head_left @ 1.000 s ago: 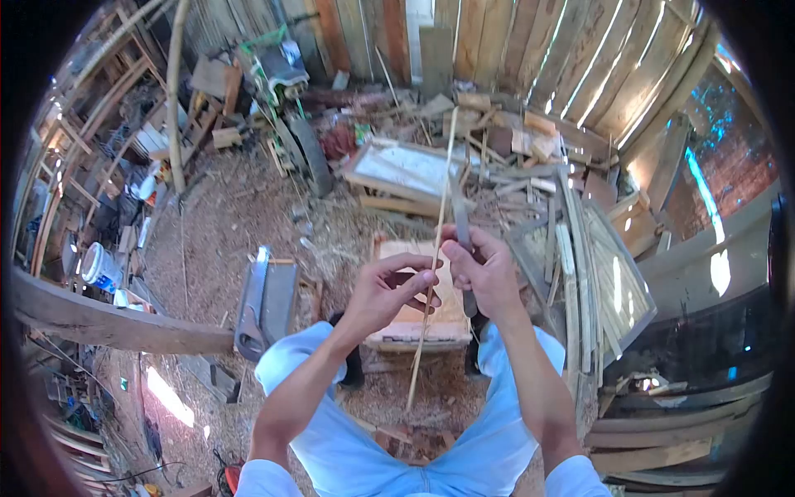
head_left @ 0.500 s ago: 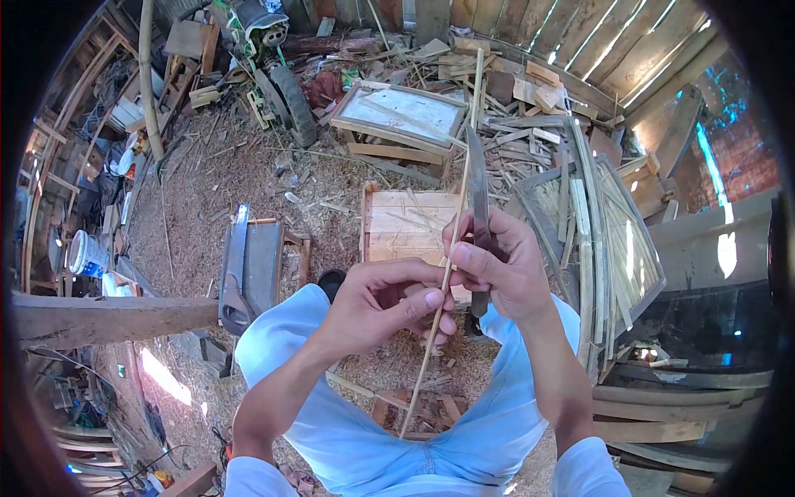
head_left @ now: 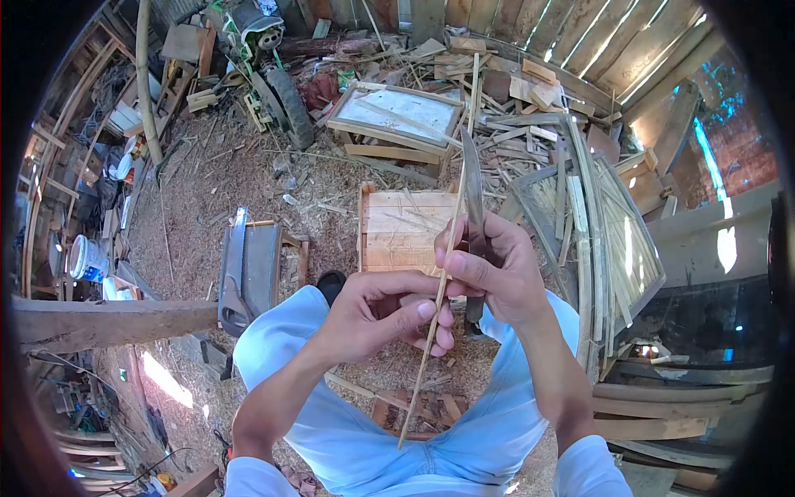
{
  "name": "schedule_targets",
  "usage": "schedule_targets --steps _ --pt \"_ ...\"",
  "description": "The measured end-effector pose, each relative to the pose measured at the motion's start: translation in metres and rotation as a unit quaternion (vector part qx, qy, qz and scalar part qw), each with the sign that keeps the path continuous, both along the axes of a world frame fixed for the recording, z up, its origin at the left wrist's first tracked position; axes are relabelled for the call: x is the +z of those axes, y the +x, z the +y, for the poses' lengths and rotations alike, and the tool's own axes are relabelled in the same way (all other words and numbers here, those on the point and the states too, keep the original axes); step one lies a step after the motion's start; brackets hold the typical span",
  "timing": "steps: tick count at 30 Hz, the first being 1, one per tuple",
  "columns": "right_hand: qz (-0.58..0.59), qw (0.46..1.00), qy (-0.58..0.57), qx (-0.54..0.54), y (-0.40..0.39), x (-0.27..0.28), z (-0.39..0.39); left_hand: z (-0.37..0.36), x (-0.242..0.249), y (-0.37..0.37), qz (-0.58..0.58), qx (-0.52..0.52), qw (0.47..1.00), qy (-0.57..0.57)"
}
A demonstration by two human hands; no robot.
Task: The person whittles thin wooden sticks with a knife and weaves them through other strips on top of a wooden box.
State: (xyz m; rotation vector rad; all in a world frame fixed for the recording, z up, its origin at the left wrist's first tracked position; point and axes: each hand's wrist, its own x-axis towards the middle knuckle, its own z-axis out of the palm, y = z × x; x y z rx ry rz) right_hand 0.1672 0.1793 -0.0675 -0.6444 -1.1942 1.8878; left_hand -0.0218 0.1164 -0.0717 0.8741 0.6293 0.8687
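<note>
The left hand curls its fingers behind a thin wooden strip, the thumb tip at the strip's near side, so that the strip runs between them in a loose grasp. The right hand grips a knife, blade pointing away from the body, with the thumb set against the same strip. Strip and blade lie nearly side by side, and the 2 hands are close together above the lap. The strip slants from past the blade tip down to the light blue trousers.

Just beyond the hands, a slatted wooden platform has thin slivers on it. Left of it, a handsaw lies along a dark-topped stand. Farther out, a white framed panel is near a wheel, with scrap wood heaped to its right. A white-and-blue bucket is at the far left, above a heavy beam.
</note>
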Motion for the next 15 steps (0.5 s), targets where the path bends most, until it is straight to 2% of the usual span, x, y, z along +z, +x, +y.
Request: schedule_targets --steps 7,10,13,15 --pt "0.001 1.000 -0.020 -0.009 -0.0006 0.0041 -0.0012 -0.0010 0.0015 0.0016 -0.011 -0.006 1.000 -0.003" --pt "0.006 1.000 0.013 0.000 0.0012 -0.0002 0.0006 -0.0015 0.0030 0.0016 0.002 -0.003 1.000 -0.010" --pt "-0.029 0.999 -0.009 -0.008 0.0041 0.0027 0.0021 -0.0010 0.0052 0.0025 0.015 0.009 0.999 -0.033" --pt "-0.036 0.997 0.006 -0.072 0.0061 -0.0028 0.0083 -0.0012 0.0013 0.0059 0.069 0.035 0.997 -0.013"
